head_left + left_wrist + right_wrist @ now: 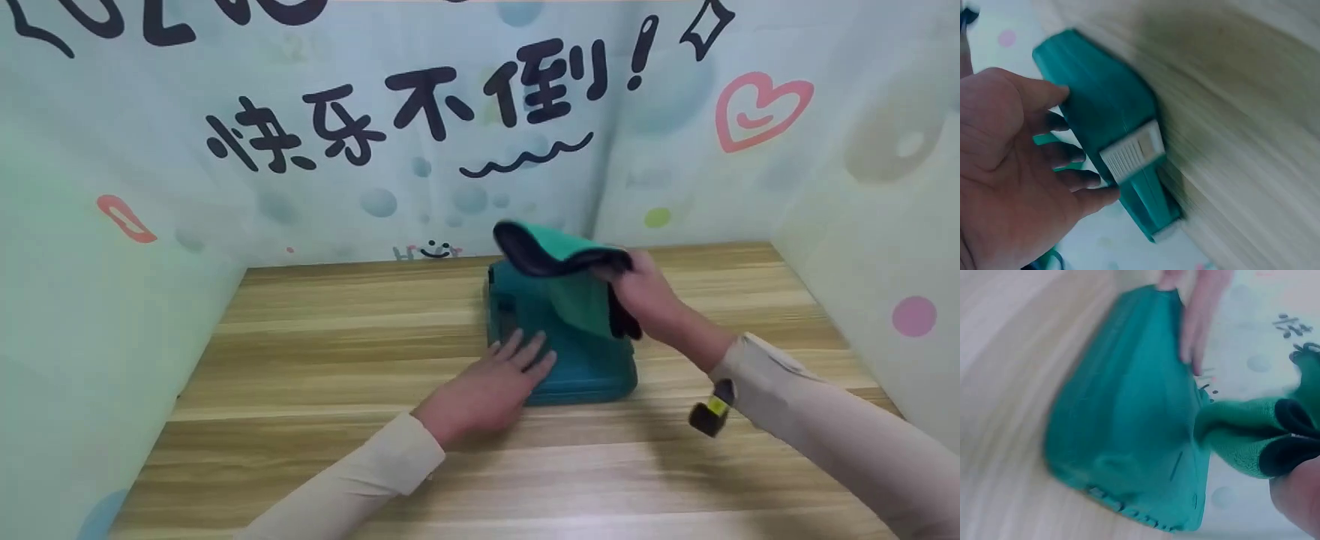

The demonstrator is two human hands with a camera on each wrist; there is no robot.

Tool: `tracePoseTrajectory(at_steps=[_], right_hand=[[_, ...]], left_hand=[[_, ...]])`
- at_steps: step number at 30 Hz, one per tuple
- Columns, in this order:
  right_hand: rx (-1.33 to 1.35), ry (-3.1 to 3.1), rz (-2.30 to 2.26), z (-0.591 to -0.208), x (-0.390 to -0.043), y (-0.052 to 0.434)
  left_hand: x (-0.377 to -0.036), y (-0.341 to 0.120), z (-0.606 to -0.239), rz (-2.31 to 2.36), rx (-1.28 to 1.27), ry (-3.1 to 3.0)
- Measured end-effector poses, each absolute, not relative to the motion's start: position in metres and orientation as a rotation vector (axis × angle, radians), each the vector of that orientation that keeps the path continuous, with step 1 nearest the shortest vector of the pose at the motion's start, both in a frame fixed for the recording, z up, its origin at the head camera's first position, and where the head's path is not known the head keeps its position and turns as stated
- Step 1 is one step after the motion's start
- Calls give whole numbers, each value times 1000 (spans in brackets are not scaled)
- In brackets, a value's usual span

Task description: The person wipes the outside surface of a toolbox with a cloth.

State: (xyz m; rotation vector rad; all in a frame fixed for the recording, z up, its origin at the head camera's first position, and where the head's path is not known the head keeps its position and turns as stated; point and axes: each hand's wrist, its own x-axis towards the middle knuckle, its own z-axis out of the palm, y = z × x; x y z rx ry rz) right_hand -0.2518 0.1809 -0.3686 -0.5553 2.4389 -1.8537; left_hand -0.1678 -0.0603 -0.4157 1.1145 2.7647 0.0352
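Note:
A teal plastic case lies flat on the wooden table. My left hand rests on its near left part, fingers stretched over the top. In the left wrist view, thumb and fingertips touch the edge of the case, beside a pale ribbed latch and the handle. Above the far right part of the case, my right hand grips a folded green cloth with dark edging. The right wrist view shows the cloth bunched near the thumb, with hinges along one side of the case.
The wood-grain table extends around the case on all sides. A printed backdrop with dark lettering stands at the back, and patterned panels flank both sides. A small black device hangs at the right wrist.

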Motion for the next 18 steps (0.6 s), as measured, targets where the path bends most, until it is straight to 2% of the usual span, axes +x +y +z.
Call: tracePoseTrajectory(at_steps=[3, 9, 14, 18], right_hand=[[-580, 2502, -1836, -373, -266, 164], [-1043, 2607, -1451, -395, -284, 126], [-1072, 2640, -917, -407, -290, 97], [-1054, 2637, -754, -408, -294, 82]], left_hand=[[-164, -50, -416, 3, 1169, 2757], [-165, -41, -421, -77, 1291, 2815], [-165, -45, -424, -54, 1343, 2813], [-165, -48, -426, -18, 1350, 2805]])
